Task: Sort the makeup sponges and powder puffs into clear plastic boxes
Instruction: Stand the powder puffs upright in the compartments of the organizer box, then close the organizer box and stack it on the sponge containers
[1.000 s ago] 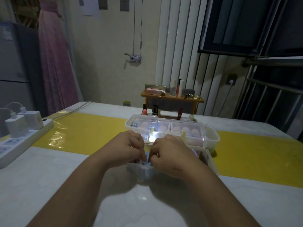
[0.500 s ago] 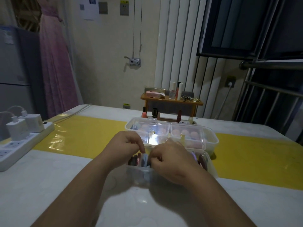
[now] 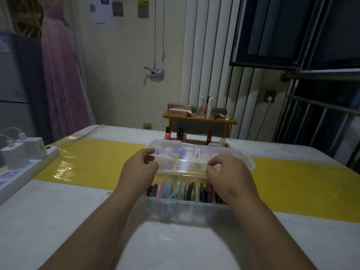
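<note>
Left hand (image 3: 139,169): fingers curled at the left end of the rear box (image 3: 244,162); cannot tell if it grips.
Right hand (image 3: 227,173): fingers curled at that box's front edge; grip unclear.
Puffs (image 3: 175,189): on edge in the front box (image 3: 185,212).
Sponges (image 3: 168,152): pink, inside the rear box.

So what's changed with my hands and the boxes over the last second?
Both hands came up out of the near box and moved apart: the left hand went left, the right hand right, to the front edge of the far box. They let go of the puffs, now uncovered, standing on edge. Whether either hand grips anything is unclear. Both boxes stayed put.
</note>
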A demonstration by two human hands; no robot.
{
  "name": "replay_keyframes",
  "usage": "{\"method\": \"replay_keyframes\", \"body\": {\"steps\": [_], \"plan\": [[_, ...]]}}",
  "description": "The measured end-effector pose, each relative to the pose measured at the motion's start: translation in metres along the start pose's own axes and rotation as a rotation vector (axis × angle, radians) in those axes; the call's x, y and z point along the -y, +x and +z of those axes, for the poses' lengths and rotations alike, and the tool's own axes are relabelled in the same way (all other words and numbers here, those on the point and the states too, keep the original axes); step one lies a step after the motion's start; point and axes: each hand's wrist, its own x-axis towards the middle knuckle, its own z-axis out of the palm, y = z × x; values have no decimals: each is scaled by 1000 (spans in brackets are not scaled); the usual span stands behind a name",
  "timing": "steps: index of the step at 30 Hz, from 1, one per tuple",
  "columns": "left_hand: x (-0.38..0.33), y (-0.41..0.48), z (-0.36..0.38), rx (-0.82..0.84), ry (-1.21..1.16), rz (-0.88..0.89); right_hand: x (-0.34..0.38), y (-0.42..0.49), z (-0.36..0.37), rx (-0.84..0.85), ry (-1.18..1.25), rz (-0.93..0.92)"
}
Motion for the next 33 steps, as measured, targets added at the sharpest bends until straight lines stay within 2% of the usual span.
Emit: {"method": "replay_keyframes", "body": {"steps": [2,5,10,15,19,24,29,33], "plan": [[-2,-1,1,-20,1,-11,-6,3,-4,-32,-140,125],[-5,0,-1,-30,70,12,-11,4,-4,20,-288,257],[-4,1,-1,118,104,-76,-10,4,-4,27,-25,299],[-3,5,-4,78,-135,-114,-13,6,-3,-75,126,258],[-3,7,-7,-9,-307,-123,-15,9,1,-134,355,267],[-10,-1,-10,31,-561,-134,-12,7,4,-159,550,256],[-14,-4,-16,-18,-566,-179,-11,8,-3,-251,710,385],[-16,-2,-21,74,-472,-236,-14,11,-6,-167,703,397]]}}
